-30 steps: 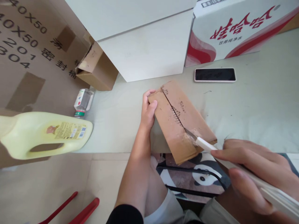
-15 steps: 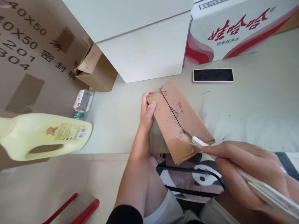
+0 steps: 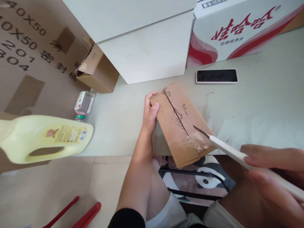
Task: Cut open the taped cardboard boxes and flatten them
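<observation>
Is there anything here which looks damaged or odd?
Yes: the held box has ragged, torn-looking marks along its seam, and wrinkled tape near its lower end; the rest of its top looks smoother.

A pale green tabletop point(image 3: 261, 104) bears a phone point(image 3: 216, 76), white box point(image 3: 147, 53), red-and-white carton point(image 3: 228, 46) and clear bottle point(image 3: 86, 103).

Cardboard box point(image 3: 184, 122): brown, oblong, set obliquely, its near end reaching over the edge of the table point(image 3: 118, 126); a dark slit follows the top seam, flanked by ragged marks, with glossy tape nearer the front. Knife point(image 3: 228, 150): white handle, slim pointed blade, tip right of the seam.
</observation>
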Available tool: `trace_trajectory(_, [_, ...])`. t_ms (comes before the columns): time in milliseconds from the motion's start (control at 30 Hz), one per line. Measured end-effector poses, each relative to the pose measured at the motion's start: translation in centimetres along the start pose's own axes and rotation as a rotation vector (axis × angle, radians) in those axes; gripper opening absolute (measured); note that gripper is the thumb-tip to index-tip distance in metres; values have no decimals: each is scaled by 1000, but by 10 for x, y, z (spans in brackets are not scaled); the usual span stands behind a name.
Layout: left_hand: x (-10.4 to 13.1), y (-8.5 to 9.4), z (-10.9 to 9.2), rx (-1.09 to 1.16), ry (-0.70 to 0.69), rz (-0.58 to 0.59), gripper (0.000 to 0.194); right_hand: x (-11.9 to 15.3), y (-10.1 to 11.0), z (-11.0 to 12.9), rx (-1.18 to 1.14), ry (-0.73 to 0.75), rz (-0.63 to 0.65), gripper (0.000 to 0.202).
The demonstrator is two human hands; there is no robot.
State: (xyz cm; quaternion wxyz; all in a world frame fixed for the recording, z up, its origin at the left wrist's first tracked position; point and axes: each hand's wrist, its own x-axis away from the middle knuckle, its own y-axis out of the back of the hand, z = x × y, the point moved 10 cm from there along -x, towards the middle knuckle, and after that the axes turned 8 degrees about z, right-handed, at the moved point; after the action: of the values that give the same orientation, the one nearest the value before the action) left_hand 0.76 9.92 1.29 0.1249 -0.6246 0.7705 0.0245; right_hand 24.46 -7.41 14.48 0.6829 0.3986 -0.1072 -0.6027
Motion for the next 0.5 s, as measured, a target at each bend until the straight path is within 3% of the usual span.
trace_trajectory(100, [0, 0, -1, -14, -8, 6, 60, 1, 1, 4, -64, 66, 38, 10])
trace_trajectory(300, [0, -1, 0, 24, 1, -4, 60, 7, -5, 0, 126, -135, 74, 23])
trace_trajectory(500, [0, -1, 1, 24, 13, -5, 62, -4, -7, 8, 13, 11, 66, 14])
